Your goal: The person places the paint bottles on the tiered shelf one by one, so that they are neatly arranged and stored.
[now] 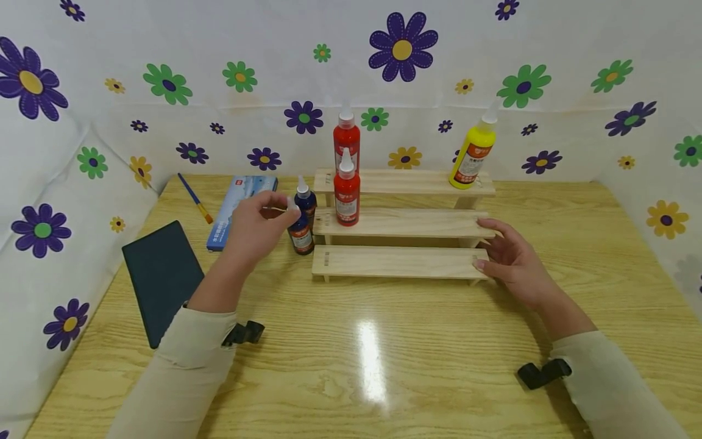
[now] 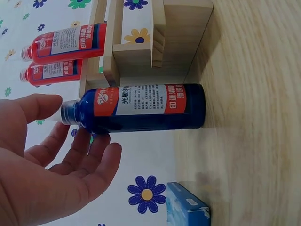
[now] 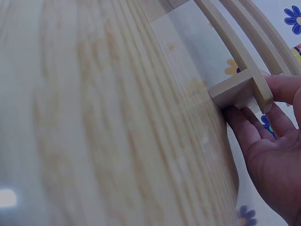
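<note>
My left hand [image 1: 256, 224] pinches a dark blue paint bottle [image 1: 301, 236] near its clear nozzle cap. The bottle stands upright on the table at the left end of a three-step wooden rack [image 1: 400, 263]. A second dark blue bottle [image 1: 307, 199] stands just behind it, partly hidden. At the other end, my right hand [image 1: 518, 265] grips the rack, thumb on the lowest step and fingers around its edge. One red bottle [image 1: 347, 200] is on the middle step and another red bottle [image 1: 347, 135] on the top step, with a yellow bottle [image 1: 473, 160] at the top right.
Left of the bottles lies a blue box [image 1: 222, 228], with a paintbrush [image 1: 195, 198] beside it. A dark flat tablet-like board [image 1: 164, 280] lies nearer the table's left edge. Flower-patterned cloth [image 1: 263, 49] hangs behind the wooden table [image 1: 307, 378].
</note>
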